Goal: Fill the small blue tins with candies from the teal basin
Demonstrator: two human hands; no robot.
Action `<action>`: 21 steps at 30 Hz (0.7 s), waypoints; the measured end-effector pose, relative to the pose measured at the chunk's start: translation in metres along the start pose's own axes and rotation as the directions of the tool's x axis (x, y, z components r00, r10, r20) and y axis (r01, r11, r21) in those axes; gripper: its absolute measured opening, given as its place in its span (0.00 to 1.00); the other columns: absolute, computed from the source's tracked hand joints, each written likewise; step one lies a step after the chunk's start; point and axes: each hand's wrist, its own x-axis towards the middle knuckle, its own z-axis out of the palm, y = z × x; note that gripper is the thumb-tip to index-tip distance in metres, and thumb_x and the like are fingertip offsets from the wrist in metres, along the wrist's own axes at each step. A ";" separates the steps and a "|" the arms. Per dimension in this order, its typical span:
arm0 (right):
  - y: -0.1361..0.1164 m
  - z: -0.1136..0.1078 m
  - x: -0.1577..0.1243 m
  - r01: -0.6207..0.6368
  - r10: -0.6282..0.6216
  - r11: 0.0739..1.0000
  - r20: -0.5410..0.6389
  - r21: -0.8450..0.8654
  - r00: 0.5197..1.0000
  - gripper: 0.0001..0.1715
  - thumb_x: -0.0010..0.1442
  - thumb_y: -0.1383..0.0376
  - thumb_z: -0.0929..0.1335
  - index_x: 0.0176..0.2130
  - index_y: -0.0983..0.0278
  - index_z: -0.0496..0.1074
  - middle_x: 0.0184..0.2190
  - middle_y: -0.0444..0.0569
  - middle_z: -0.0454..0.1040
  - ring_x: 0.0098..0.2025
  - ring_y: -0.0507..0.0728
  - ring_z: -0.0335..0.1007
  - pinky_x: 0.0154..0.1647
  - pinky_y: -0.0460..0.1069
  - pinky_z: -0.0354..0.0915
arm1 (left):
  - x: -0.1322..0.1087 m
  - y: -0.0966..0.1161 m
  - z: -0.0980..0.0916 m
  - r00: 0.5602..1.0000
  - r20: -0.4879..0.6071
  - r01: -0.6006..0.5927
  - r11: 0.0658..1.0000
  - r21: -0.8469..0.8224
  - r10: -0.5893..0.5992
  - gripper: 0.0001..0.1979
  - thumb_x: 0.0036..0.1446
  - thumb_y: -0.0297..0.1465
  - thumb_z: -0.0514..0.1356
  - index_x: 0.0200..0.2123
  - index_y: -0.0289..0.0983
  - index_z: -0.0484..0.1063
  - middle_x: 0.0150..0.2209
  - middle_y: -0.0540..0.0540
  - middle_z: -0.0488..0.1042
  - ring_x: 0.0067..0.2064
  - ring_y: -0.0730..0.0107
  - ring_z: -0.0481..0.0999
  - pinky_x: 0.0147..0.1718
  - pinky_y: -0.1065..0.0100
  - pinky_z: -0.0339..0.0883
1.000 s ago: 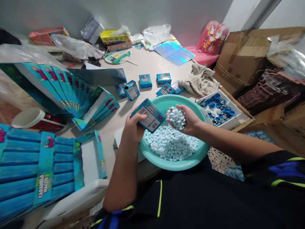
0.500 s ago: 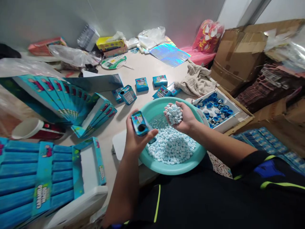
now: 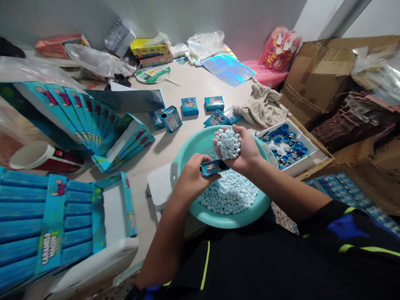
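Compared to a sec ago, the left hand (image 3: 194,176) now pinches the blue tin (image 3: 214,167) sideways over the teal basin (image 3: 218,221); the right hand (image 3: 246,150) is still cupping candies (image 3: 229,144).

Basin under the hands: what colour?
The basin is pale teal; the head view shows it best.

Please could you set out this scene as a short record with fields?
Left hand: holds a small blue tin above the basin
Right hand: cupped around pale blue candies
Basin: teal, holding a heap of the same candies
Nearby: more blue tins on the table; white tray of blue and silver lids; blue display box
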 end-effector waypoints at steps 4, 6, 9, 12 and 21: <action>0.007 0.002 -0.002 0.039 -0.040 0.999 -0.065 -0.014 0.997 0.09 0.62 0.60 0.68 0.41 0.62 0.72 0.30 0.47 0.77 0.31 0.56 0.76 0.34 0.51 0.77 | -0.003 -0.003 0.001 1.000 -0.018 0.000 1.000 0.008 0.001 0.18 0.51 0.28 0.73 0.43 0.39 0.71 0.43 0.48 0.76 0.45 0.60 0.77 0.45 0.62 0.70; 0.009 0.003 -0.003 0.061 -0.063 0.998 -0.114 -0.021 0.991 0.09 0.62 0.60 0.66 0.40 0.63 0.72 0.30 0.48 0.77 0.30 0.56 0.76 0.33 0.51 0.77 | -0.004 -0.002 0.001 1.000 0.016 0.010 1.000 -0.010 -0.010 0.17 0.53 0.29 0.72 0.45 0.39 0.72 0.43 0.48 0.77 0.44 0.61 0.77 0.44 0.63 0.70; 0.010 0.000 -0.003 0.094 -0.100 0.994 -0.145 -0.049 0.984 0.09 0.61 0.60 0.67 0.39 0.63 0.72 0.30 0.48 0.77 0.30 0.56 0.76 0.32 0.50 0.77 | -0.006 -0.001 0.000 0.999 0.042 -0.004 1.000 -0.019 0.005 0.16 0.56 0.30 0.70 0.47 0.40 0.72 0.44 0.49 0.78 0.46 0.60 0.78 0.45 0.62 0.70; 0.009 -0.006 -0.002 0.099 -0.109 0.993 -0.163 -0.069 0.981 0.09 0.60 0.60 0.67 0.38 0.63 0.71 0.30 0.47 0.77 0.28 0.55 0.75 0.30 0.49 0.76 | -0.008 0.001 0.000 0.996 0.069 -0.045 0.999 -0.024 0.047 0.17 0.57 0.29 0.70 0.48 0.41 0.72 0.45 0.49 0.79 0.47 0.60 0.79 0.46 0.62 0.71; 0.006 -0.016 -0.003 0.224 -0.242 0.953 -0.071 -0.205 0.968 0.11 0.56 0.56 0.69 0.34 0.61 0.69 0.31 0.46 0.76 0.35 0.55 0.76 0.38 0.50 0.76 | -0.010 0.000 0.003 0.993 0.015 -0.113 0.992 -0.051 0.113 0.21 0.60 0.29 0.69 0.55 0.41 0.71 0.53 0.46 0.79 0.53 0.58 0.79 0.53 0.59 0.74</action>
